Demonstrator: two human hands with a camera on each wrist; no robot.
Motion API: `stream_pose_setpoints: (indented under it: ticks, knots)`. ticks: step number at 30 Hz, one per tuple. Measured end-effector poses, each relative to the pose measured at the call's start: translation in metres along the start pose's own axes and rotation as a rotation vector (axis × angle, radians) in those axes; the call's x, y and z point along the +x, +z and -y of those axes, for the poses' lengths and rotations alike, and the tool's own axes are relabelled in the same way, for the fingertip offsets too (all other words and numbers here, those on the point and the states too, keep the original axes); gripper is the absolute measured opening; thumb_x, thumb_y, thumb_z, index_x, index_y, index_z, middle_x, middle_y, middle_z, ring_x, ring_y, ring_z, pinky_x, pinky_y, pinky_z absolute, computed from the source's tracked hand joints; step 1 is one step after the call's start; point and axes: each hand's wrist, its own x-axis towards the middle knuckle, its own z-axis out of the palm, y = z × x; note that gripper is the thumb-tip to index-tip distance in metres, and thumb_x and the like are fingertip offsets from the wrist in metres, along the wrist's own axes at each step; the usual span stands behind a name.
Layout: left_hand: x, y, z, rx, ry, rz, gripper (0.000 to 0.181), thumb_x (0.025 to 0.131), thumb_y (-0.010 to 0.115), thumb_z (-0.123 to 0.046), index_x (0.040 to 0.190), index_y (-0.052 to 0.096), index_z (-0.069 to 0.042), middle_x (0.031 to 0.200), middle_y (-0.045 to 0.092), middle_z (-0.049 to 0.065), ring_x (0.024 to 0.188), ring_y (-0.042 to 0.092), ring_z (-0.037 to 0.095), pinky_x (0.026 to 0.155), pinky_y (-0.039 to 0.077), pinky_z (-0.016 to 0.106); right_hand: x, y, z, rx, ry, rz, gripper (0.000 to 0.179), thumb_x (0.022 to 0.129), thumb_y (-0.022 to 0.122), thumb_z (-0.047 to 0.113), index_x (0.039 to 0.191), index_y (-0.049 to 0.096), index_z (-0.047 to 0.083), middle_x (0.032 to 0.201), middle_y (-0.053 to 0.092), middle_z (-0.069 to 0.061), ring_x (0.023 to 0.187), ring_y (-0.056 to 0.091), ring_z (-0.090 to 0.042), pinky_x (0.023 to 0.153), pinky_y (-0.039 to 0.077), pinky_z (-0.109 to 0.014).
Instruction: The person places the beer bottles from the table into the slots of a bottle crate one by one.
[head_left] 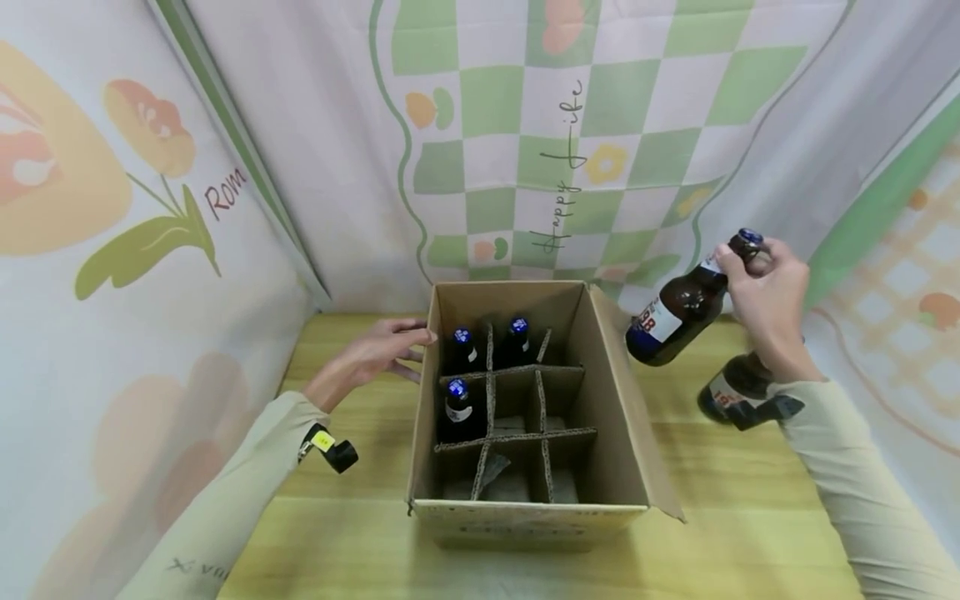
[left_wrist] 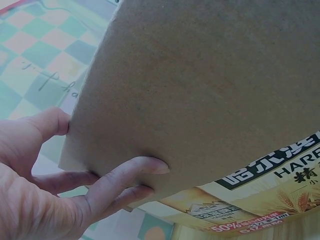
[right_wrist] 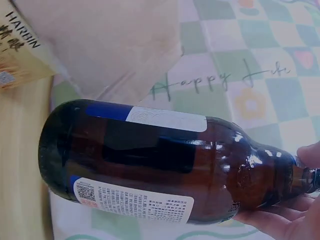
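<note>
My right hand (head_left: 768,287) grips a brown glass beer bottle (right_wrist: 150,165) by its neck. The bottle (head_left: 675,321) is tilted in the air beyond the box's right flap, blue cap up and base towards the box. At the left side of the cardboard box (head_left: 618,400), my left hand (head_left: 382,350) touches the wall near the rim. The left wrist view shows the fingers (left_wrist: 145,167) against a plain brown flap (left_wrist: 200,90). Inside the box, three blue-capped bottles (head_left: 459,412) stand in the left and back cells.
Cardboard dividers (head_left: 517,437) split the box into several cells. Another brown bottle (head_left: 723,392) stands on the wooden table (head_left: 720,517) at the right, partly behind my right wrist. The right flap (head_left: 637,408) leans outward. A printed curtain (head_left: 487,167) hangs behind the table.
</note>
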Motion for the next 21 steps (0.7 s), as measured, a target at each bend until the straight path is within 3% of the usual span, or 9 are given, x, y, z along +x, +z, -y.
stream_pose_setpoints:
  ticks: [4,9,16,21]
  knots:
    - [0.001,0.000,-0.001,-0.006,-0.012,-0.011,0.068,0.105,0.059,-0.015,0.162,0.027,0.002,0.161,0.042,0.024,0.123,0.059,0.036,0.086,0.068,0.039,-0.004,-0.001,0.011,0.085,0.004,0.017,0.022,0.099,0.074,0.028,0.115,0.062,0.024,0.086,0.073,0.024,0.072,0.069,0.001,0.051,0.055,-0.013]
    - [0.001,0.000,-0.001,-0.005,-0.011,-0.007,0.071,0.104,0.059,-0.015,0.163,0.024,0.001,0.162,0.040,0.024,0.130,0.056,0.041,0.087,0.068,0.040,-0.008,-0.001,0.024,0.165,-0.047,0.018,0.021,0.099,0.074,0.019,0.117,0.065,0.017,0.090,0.074,0.018,0.084,0.071,0.000,0.077,0.058,-0.007]
    - [0.000,0.000,0.000,0.004,-0.004,-0.004,0.072,0.104,0.059,-0.015,0.164,0.024,0.001,0.161,0.041,0.025,0.133,0.054,0.044,0.087,0.068,0.040,-0.020,0.003,0.050,0.274,-0.187,-0.020,0.017,0.097,0.073,0.008,0.114,0.072,0.007,0.094,0.078,0.006,0.084,0.072,-0.006,0.080,0.059,-0.009]
    - [0.000,0.000,0.000,-0.008,-0.004,-0.005,0.070,0.105,0.059,-0.016,0.163,0.025,0.001,0.160,0.043,0.025,0.126,0.059,0.040,0.087,0.068,0.041,-0.033,0.004,0.075,0.440,-0.256,0.039,0.021,0.094,0.077,0.006,0.113,0.074,-0.002,0.095,0.080,-0.004,0.085,0.075,-0.014,0.080,0.061,-0.013]
